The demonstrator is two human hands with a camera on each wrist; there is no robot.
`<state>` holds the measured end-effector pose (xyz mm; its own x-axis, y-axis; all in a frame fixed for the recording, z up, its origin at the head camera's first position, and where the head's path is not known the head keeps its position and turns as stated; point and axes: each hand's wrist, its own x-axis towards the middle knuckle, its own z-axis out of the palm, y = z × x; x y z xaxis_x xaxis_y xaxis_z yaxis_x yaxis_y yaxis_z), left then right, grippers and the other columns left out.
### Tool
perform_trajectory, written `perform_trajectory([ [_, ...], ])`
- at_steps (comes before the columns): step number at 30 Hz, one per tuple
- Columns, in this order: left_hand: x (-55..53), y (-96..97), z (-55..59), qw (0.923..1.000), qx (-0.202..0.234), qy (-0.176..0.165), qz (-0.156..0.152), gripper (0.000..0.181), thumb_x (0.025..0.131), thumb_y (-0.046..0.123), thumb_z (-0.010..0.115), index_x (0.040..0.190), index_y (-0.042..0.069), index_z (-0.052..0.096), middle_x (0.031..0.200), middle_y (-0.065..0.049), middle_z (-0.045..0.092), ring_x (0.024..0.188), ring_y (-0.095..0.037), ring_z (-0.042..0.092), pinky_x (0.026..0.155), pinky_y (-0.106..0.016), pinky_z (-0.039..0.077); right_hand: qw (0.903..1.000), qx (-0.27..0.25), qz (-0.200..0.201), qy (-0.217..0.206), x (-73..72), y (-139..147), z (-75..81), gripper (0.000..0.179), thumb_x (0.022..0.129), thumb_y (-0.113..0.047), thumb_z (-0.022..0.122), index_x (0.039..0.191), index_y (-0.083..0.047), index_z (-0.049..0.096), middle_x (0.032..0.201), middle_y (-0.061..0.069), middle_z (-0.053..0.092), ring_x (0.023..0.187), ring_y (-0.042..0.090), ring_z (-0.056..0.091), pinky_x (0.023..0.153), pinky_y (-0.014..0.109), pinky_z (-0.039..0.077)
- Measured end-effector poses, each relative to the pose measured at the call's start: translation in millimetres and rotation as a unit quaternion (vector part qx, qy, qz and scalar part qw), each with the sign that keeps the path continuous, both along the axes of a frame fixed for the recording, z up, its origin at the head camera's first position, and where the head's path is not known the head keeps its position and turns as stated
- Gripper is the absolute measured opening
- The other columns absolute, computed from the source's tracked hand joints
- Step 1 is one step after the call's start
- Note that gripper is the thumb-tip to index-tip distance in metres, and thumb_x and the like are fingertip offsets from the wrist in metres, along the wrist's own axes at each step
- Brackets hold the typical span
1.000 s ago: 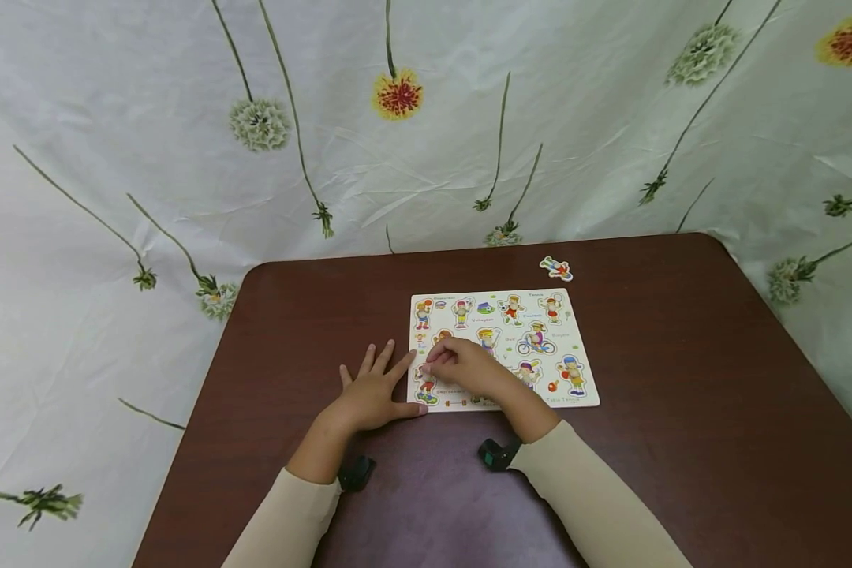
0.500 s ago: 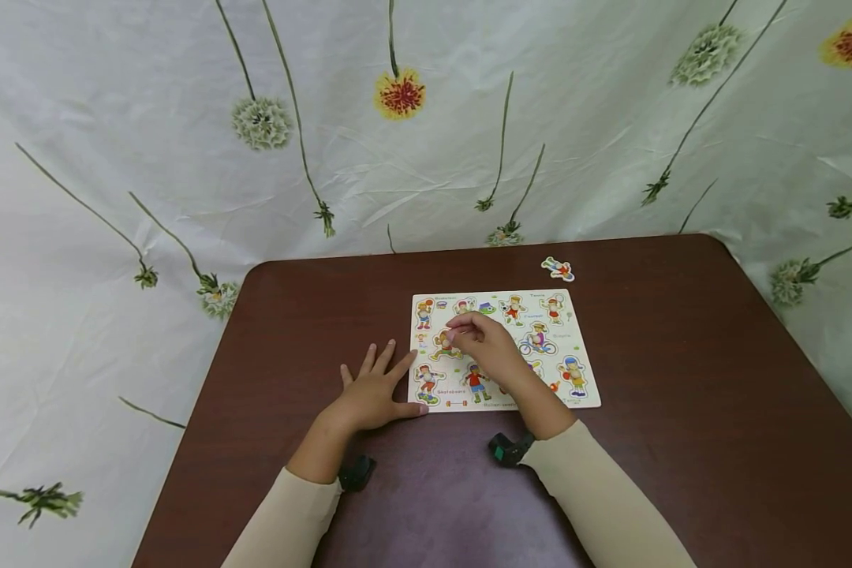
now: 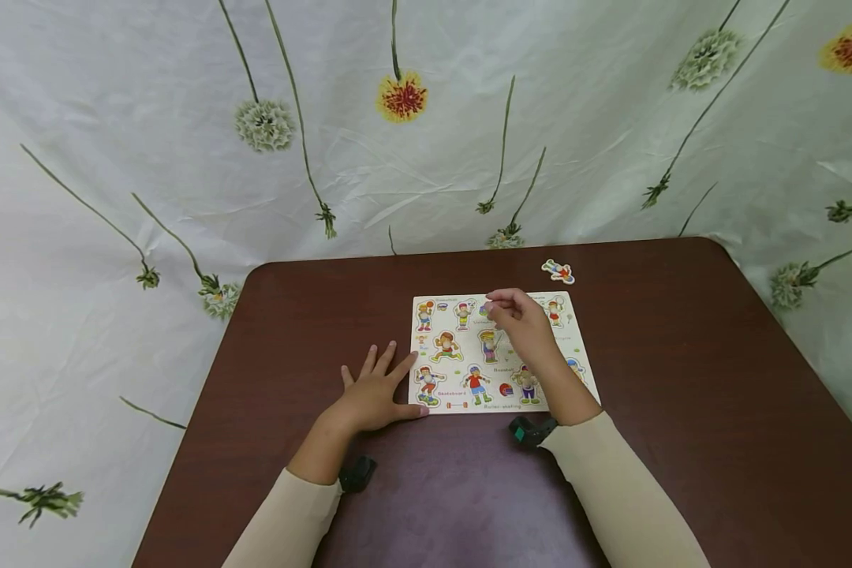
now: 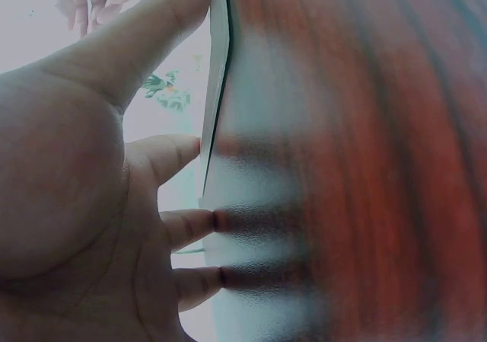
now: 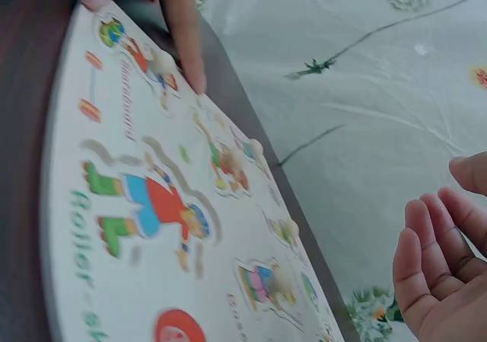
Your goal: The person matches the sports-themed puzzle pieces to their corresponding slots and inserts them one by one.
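Note:
A white puzzle board (image 3: pixel 468 335) of sport figures lies on the table. My left hand (image 3: pixel 372 398) rests with fingers spread at its left side. In the left wrist view, the thumb (image 4: pixel 163 33) and a finger touch the board's edge. My right hand (image 3: pixel 528 327) hovers over the board's upper right part, covering some figures. In the right wrist view, this hand (image 5: pixel 449 273) has loosely bent fingers and holds nothing visible. The roller-skater picture (image 5: pixel 156 209) sits within a recess and shows no knob, while several neighbouring figures carry knobs. One loose puzzle piece (image 3: pixel 558 271) lies beyond the board.
A dark brown table (image 3: pixel 710 379) extends around the board. Behind it hangs a white cloth (image 3: pixel 575 102) printed with flowers. Each wrist wears a small black camera, one seen near the left sleeve (image 3: pixel 357 473) and one by the right sleeve (image 3: pixel 532 431).
My right hand has moved from the board's lower left, up and to the right, uncovering the skateboarder, runner and roller-skater figures. My left hand stays in place.

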<state>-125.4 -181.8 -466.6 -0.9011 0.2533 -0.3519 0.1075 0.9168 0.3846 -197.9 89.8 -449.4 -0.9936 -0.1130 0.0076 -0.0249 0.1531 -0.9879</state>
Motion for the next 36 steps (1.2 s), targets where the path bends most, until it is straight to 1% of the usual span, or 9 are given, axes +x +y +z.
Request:
perform_trajectory([
  [6,0.0,0.3,1.2,1.0,0.0,0.004,-0.003,0.096,0.085,0.064,0.071,0.162,0.032,0.023,0.172,-0.011,0.004,0.158,-0.041,-0.005,0.112,-0.082,-0.004,0.9995,0.007,-0.029,0.009,-9.0,17,5.7,0.039,0.101,-0.029,0.064,0.129,-0.002,0.062,0.109,0.005,0.063,0.1,0.022,0.063,0.088,0.03,0.054],
  [8,-0.3,0.5,1.6,1.0,0.001,0.004,-0.003,0.096,0.084,0.064,0.071,0.162,0.032,0.024,0.172,-0.011,0.004,0.158,-0.041,-0.005,0.112,-0.082,-0.004,0.9992,0.01,-0.038,0.013,-12.3,24,8.3,0.039,0.101,-0.029,0.063,0.13,-0.002,0.061,0.111,0.007,0.063,0.097,0.015,0.063,0.089,0.029,0.054],
  [13,-0.9,0.7,2.9,1.0,0.001,0.003,-0.003,0.097,0.084,0.064,0.072,0.162,0.032,0.024,0.172,-0.012,0.004,0.158,-0.041,-0.005,0.111,-0.082,-0.004,0.9972,0.02,-0.071,0.015,-23.5,43,11.8,0.04,0.102,-0.029,0.062,0.129,0.0,0.061,0.114,0.012,0.065,0.094,0.009,0.063,0.084,0.023,0.054],
  [15,-1.0,0.5,3.1,1.0,0.0,0.003,-0.003,0.097,0.084,0.064,0.071,0.162,0.032,0.024,0.172,-0.012,0.005,0.158,-0.042,-0.005,0.111,-0.082,-0.004,0.9959,0.028,-0.085,0.012,-28.2,51,12.0,0.039,0.102,-0.031,0.061,0.129,-0.002,0.061,0.112,0.007,0.065,0.099,0.017,0.065,0.086,0.027,0.055],
  [20,-1.3,0.1,3.8,1.0,-0.002,0.002,-0.005,0.097,0.084,0.064,0.071,0.162,0.032,0.023,0.172,-0.011,0.004,0.158,-0.041,-0.005,0.112,-0.082,-0.004,0.9927,0.041,-0.114,0.007,-41.7,70,12.3,0.037,0.104,-0.032,0.058,0.129,-0.005,0.061,0.103,-0.005,0.063,0.099,0.02,0.065,0.091,0.036,0.055],
  [22,-1.1,0.3,4.0,1.0,-0.001,0.003,-0.006,0.096,0.085,0.064,0.071,0.162,0.032,0.024,0.172,-0.012,0.004,0.158,-0.041,-0.004,0.112,-0.082,-0.004,0.9912,0.044,-0.125,0.005,-47.5,77,12.5,0.037,0.104,-0.03,0.057,0.129,-0.003,0.061,0.102,-0.006,0.063,0.095,0.014,0.065,0.088,0.033,0.055],
  [24,-0.3,0.6,3.9,1.0,0.0,0.004,-0.005,0.096,0.084,0.064,0.071,0.162,0.033,0.024,0.172,-0.011,0.004,0.158,-0.041,-0.004,0.112,-0.082,-0.004,0.9895,0.048,-0.136,0.002,-52.9,83,12.9,0.037,0.104,-0.029,0.057,0.129,-0.002,0.061,0.1,-0.007,0.062,0.093,0.013,0.065,0.087,0.031,0.055],
  [30,3.2,2.0,3.7,1.0,0.002,-0.001,0.0,0.096,0.085,0.064,0.071,0.162,0.034,0.022,0.172,-0.01,0.003,0.158,-0.04,-0.005,0.112,-0.082,-0.004,0.9851,0.093,-0.145,-0.001,-71.5,95,12.5,0.036,0.104,-0.027,0.055,0.127,0.0,0.06,0.096,-0.006,0.059,0.095,0.023,0.065,0.084,0.03,0.056],
  [36,3.9,2.1,4.1,1.0,0.002,0.001,0.002,0.096,0.085,0.063,0.072,0.162,0.034,0.023,0.172,-0.01,0.004,0.158,-0.041,-0.004,0.112,-0.082,-0.004,0.9781,0.158,-0.134,-0.024,-88.3,104,9.5,0.036,0.105,-0.027,0.052,0.129,0.0,0.059,0.103,0.005,0.057,0.102,0.032,0.061,0.076,0.027,0.051],
])
